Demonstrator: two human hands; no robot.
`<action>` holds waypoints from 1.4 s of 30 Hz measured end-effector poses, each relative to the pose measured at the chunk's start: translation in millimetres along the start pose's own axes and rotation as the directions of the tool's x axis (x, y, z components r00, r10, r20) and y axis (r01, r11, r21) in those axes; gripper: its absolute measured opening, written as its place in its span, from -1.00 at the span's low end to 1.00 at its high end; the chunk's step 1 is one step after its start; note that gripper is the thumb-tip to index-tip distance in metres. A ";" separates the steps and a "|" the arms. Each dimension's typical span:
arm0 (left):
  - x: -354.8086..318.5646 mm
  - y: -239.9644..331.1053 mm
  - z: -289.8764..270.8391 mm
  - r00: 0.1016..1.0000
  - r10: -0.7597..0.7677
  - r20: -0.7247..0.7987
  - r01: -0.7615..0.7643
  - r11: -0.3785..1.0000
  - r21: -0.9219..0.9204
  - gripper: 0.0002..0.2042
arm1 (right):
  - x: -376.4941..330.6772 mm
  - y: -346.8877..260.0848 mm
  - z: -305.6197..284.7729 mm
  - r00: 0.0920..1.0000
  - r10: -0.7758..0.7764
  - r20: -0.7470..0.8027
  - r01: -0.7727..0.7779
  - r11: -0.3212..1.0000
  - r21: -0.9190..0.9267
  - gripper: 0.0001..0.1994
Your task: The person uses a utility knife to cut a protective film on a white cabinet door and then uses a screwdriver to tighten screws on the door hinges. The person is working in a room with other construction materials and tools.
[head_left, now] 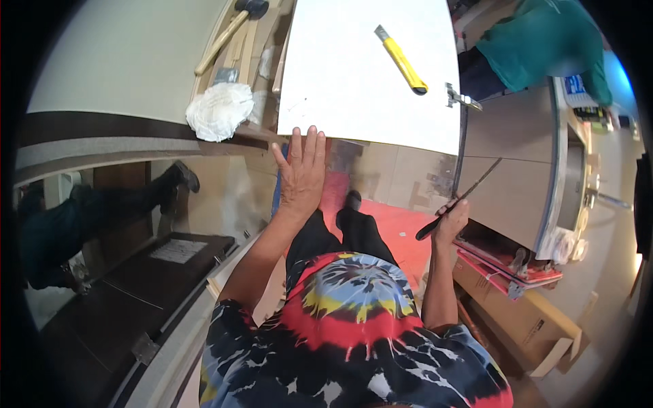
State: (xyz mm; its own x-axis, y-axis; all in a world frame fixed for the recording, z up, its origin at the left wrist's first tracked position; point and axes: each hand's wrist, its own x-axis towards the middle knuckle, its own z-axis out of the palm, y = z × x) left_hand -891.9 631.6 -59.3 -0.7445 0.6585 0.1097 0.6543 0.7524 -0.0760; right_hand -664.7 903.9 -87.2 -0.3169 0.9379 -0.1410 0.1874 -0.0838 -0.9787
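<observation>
A white panel (367, 102) lies in front of me. My left hand (303, 173) is open, its fingers stretched out and their tips at the panel's near left corner. Off the panel's near right corner, my right hand (451, 223) is closed round the black handle of a long, thin dark file (481, 177). The blade points up and to the right, apart from the panel. A yellow utility knife (403, 62) with its blade showing rests on the panel. On the panel's right edge sits a metal cabinet hinge (462, 98).
Left of the panel are a black-headed mallet (228, 34) and a crumpled white cloth (219, 111). A grey-brown cabinet (510, 156) stands at right, with a cardboard box (510, 309) below. Beyond it is a person in a green top (537, 47). Red sheeting (388, 231) covers the floor.
</observation>
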 end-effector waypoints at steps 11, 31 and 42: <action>13.4 36.7 -8.2 0.881 0.430 -0.196 -0.471 0.758 -0.451 -0.51 | -127.5 16.0 29.3 0.964 0.216 0.155 -0.208 0.976 -0.070 -0.68; 177.7 -31.7 8.4 0.998 0.064 -0.020 -0.067 0.954 -0.291 -0.33 | -99.7 37.8 213.3 0.925 -0.366 0.098 0.354 0.744 -0.566 -0.78; 173.3 -34.1 3.6 0.997 0.080 0.017 -0.071 0.954 -0.290 -0.32 | -120.7 40.1 213.4 0.917 -0.348 0.194 0.395 0.725 -0.564 -0.83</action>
State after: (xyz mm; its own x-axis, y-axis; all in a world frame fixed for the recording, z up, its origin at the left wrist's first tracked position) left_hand -1043.8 720.2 -41.2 -0.6923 0.7165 0.0860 0.7158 0.6668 0.2075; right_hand -817.4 715.5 -141.4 -0.5360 0.8242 0.1827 0.5354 0.4992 -0.6813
